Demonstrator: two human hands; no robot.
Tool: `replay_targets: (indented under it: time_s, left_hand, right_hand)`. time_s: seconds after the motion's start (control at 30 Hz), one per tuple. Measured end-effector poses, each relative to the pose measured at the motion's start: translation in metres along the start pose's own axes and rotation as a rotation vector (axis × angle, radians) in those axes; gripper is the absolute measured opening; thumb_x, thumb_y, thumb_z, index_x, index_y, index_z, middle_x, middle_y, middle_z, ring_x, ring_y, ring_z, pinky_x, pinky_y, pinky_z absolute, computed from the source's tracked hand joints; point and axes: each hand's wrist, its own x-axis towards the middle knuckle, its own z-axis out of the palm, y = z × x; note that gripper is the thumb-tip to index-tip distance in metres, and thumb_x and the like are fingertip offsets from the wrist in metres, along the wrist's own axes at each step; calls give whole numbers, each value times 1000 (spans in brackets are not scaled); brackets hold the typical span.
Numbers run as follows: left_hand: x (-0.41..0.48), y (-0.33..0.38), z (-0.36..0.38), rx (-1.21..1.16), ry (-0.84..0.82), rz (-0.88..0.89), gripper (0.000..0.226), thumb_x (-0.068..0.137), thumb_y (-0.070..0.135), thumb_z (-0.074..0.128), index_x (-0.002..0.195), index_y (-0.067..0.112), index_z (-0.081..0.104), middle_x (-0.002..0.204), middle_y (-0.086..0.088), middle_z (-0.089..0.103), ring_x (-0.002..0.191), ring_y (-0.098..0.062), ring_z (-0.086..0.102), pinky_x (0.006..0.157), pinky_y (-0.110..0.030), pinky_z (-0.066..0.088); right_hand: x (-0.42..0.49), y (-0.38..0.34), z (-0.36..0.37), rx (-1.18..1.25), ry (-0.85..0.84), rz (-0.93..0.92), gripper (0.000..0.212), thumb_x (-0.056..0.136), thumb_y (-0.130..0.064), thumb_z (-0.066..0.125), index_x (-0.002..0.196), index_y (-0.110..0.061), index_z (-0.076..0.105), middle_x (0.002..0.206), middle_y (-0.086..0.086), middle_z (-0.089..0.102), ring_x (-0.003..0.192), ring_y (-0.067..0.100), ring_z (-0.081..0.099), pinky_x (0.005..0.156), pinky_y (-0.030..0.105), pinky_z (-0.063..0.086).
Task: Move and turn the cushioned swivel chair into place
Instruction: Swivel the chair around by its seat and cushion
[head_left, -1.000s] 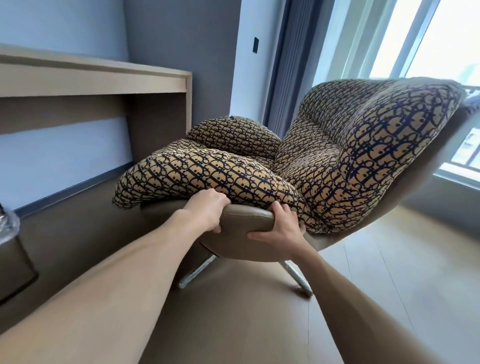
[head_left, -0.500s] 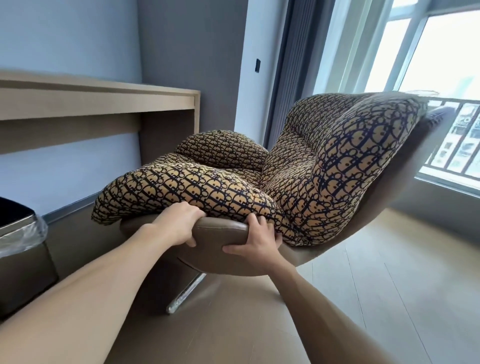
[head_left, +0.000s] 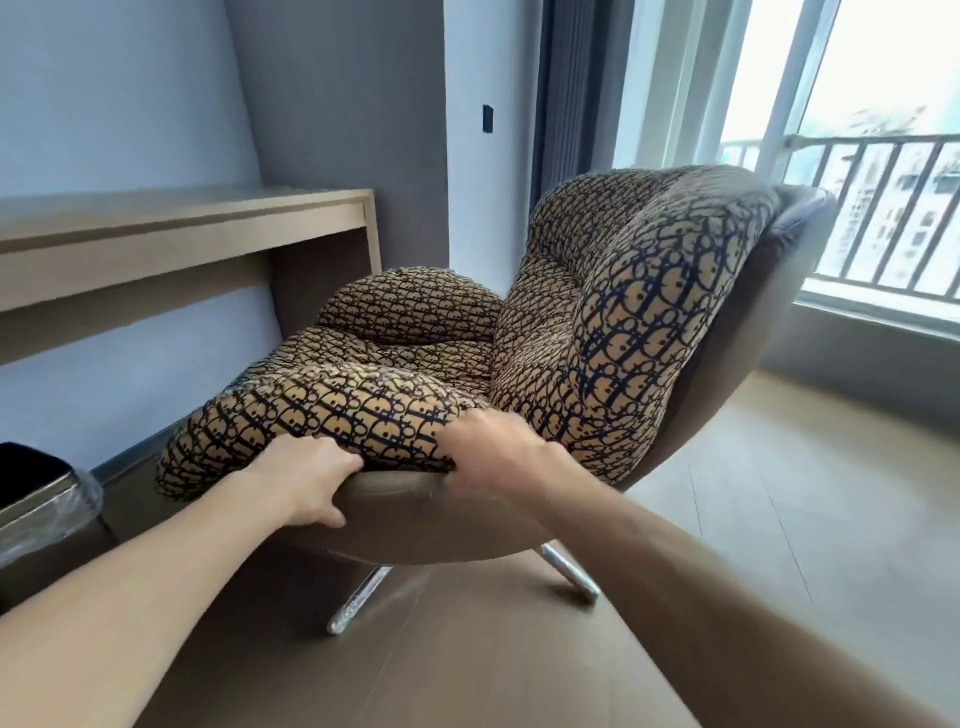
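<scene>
The swivel chair (head_left: 727, 415) has a brown leather shell and a thick tan cushion (head_left: 613, 322) with a dark printed pattern. It stands on shiny metal legs (head_left: 358, 603) in the middle of the view, its seat facing left toward the desk. My left hand (head_left: 306, 478) grips the near rim of the shell under the cushion's edge. My right hand (head_left: 493, 452) is blurred and lies on the same rim just to the right, its fingers at the cushion's edge; its grip is unclear.
A wooden desk (head_left: 182, 228) runs along the left wall. A bin with a plastic liner (head_left: 41, 499) stands at the lower left. A window with a balcony railing (head_left: 857, 208) fills the right. Wooden floor (head_left: 779, 493) spreads to the right.
The chair has swung so its backrest is more upright and turned further from me. My right hand has shifted along the rim and is now blurred. The bin has come further into view.
</scene>
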Motion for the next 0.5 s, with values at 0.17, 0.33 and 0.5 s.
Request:
replay_targets:
  time_s: [0.17, 0.33, 0.5]
  left_hand:
    - [-2, 7, -49, -89, -276, -29, 59, 89, 46, 59, 145, 36, 44, 139, 0, 59, 127, -20, 56, 101, -41, 43]
    - [8, 32, -139, -110, -263, -47, 60, 90, 45, 58, 148, 42, 42, 147, 2, 56, 133, -19, 53, 108, -40, 44]
    - [53, 82, -265, -363, -17, -82, 60, 95, 51, 55, 151, 39, 38, 146, 0, 56, 130, -25, 55, 106, -51, 46]
  right_hand:
    - [-16, 96, -131, -180, 277, -109, 12, 93, -24, 63, 100, -18, 69, 98, -1, 70, 98, 19, 67, 109, 51, 47]
    - [-39, 249, -200, -224, 176, 186, 43, 95, -62, 50, 124, -34, 65, 133, -7, 65, 137, 22, 49, 118, 75, 4]
    - [-66, 299, -150, 244, 146, 248, 62, 99, -70, 23, 156, -46, 26, 171, -16, 17, 159, 12, -4, 121, 67, -13]
